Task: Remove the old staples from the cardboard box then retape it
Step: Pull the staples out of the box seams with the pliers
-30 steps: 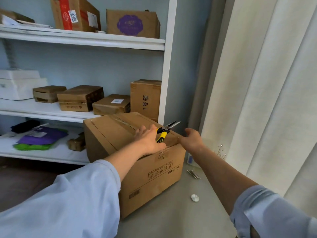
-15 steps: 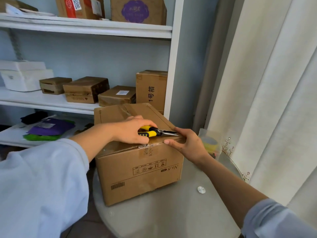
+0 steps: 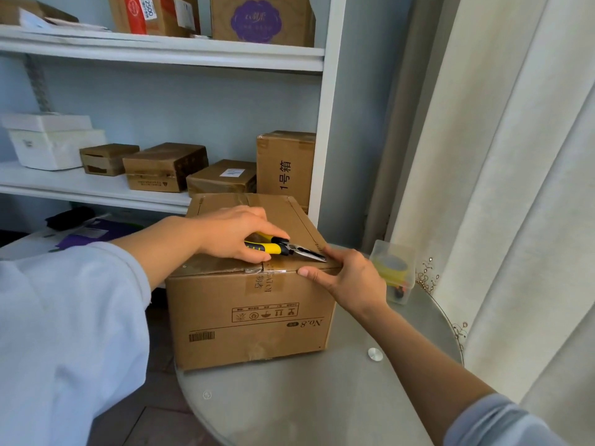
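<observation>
A brown cardboard box [image 3: 251, 320] marked "No.8" stands on a round glass table [image 3: 322, 403]. Its flaps are closed, with torn clear tape along the front top edge. My left hand [image 3: 235, 235] lies on the box top and grips yellow-and-black needle-nose pliers [image 3: 283, 248]; their jaws point right, down at the top near the front right corner. My right hand [image 3: 347, 278] clasps that corner, thumb on the front face, fingers on top beside the plier tips. Any staple under the tips is too small to make out.
A clear plastic tub [image 3: 397, 273] holding a yellow tape roll stands on the table right of the box. White shelves [image 3: 96, 188] with several cardboard boxes rise behind. A cream curtain [image 3: 515, 188] hangs close on the right. A metal table fitting [image 3: 375, 354] shows near the front.
The view has shifted closer and more square to the box. My left hand lowered the pliers from pointing up to lying flat on the box top, and my right hand closed on the front right corner.
</observation>
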Action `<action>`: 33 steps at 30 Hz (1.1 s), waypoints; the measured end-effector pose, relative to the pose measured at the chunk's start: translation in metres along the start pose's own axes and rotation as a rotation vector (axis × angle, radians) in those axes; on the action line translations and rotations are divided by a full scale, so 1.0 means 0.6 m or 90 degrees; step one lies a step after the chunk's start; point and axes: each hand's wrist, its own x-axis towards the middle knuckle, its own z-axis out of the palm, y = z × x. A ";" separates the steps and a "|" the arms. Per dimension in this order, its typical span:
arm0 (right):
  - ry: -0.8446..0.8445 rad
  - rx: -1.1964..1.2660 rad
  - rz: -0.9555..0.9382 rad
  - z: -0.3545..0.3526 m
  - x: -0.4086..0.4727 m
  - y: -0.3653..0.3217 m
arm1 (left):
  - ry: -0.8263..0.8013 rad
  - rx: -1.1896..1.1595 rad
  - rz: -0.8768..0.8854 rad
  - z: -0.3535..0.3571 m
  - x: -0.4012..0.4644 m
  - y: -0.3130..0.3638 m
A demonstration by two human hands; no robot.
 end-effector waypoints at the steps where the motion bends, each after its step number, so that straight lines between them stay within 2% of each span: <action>1: 0.001 -0.005 -0.002 0.000 -0.001 0.000 | -0.001 0.002 -0.001 -0.001 -0.002 -0.001; 9: -0.002 -0.030 -0.014 -0.005 -0.003 -0.002 | -0.010 0.065 0.003 -0.018 0.005 0.005; 13: -0.058 -0.084 -0.060 -0.030 0.013 -0.009 | -0.021 0.059 -0.012 -0.012 0.007 0.004; 17: -0.132 -0.012 -0.110 -0.039 0.021 0.006 | -0.027 0.032 -0.016 -0.001 0.007 0.002; 24: -0.091 -0.114 -0.144 -0.035 0.010 0.006 | 0.023 0.008 -0.028 0.027 -0.004 0.001; 29: -0.034 -0.244 -0.102 -0.019 -0.005 -0.001 | 0.043 -0.001 -0.009 0.037 0.008 -0.008; 33: -0.015 -0.222 -0.107 -0.032 0.010 0.001 | 0.033 -0.003 0.020 0.029 0.019 -0.018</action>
